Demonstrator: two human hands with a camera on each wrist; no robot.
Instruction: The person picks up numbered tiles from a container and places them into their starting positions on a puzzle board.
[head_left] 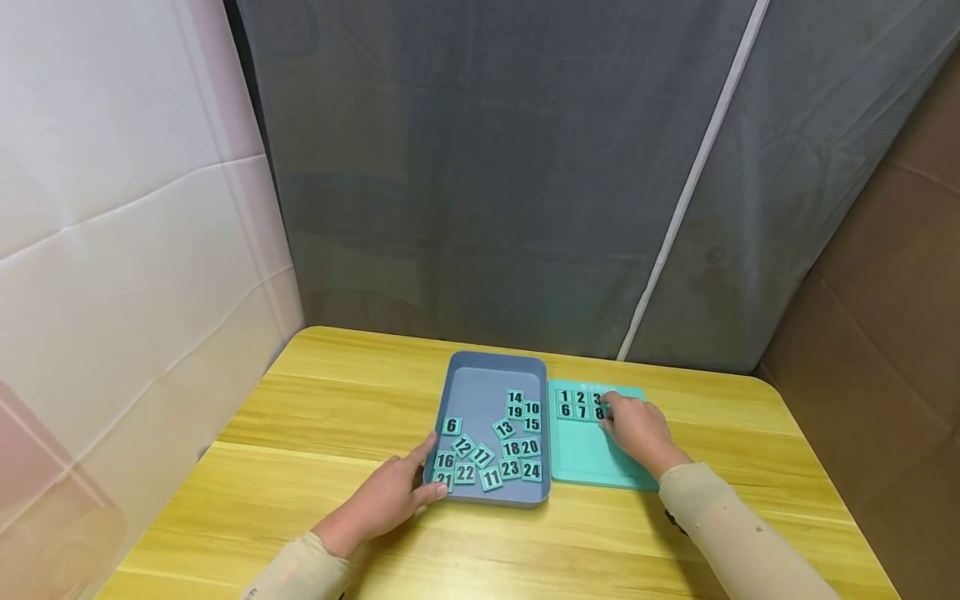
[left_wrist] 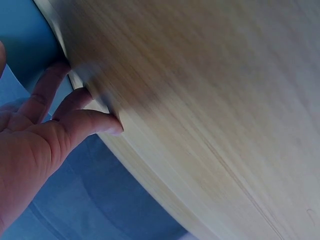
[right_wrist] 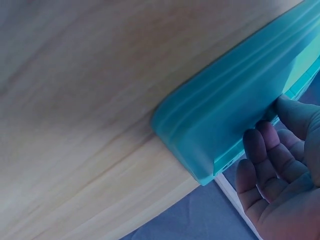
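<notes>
My left hand [head_left: 390, 498] lies at the near left corner of a blue-grey tray [head_left: 480, 379], fingers spread along its outer side and thumb at the rim. In the left wrist view, some fingertips of the left hand [left_wrist: 55, 120] touch the wooden table. Loose number tiles, such as 14 [head_left: 514, 397] and 22 [head_left: 465, 473], lie in the tray. On the turquoise board [head_left: 592, 458], my right hand [head_left: 637, 429] pinches a number tile marked 8 [head_left: 599, 412] between thumb and index finger. Tiles 1, 2, 3, 6 and 7 sit around it; the hand hides the board's upper right.
The wooden table [head_left: 262, 475] carries the tray and board side by side near its back edge. A grey curtain [head_left: 465, 183] hangs behind. A pale wall [head_left: 135, 208] stands at the left and a brown one [head_left: 885, 333] at the right.
</notes>
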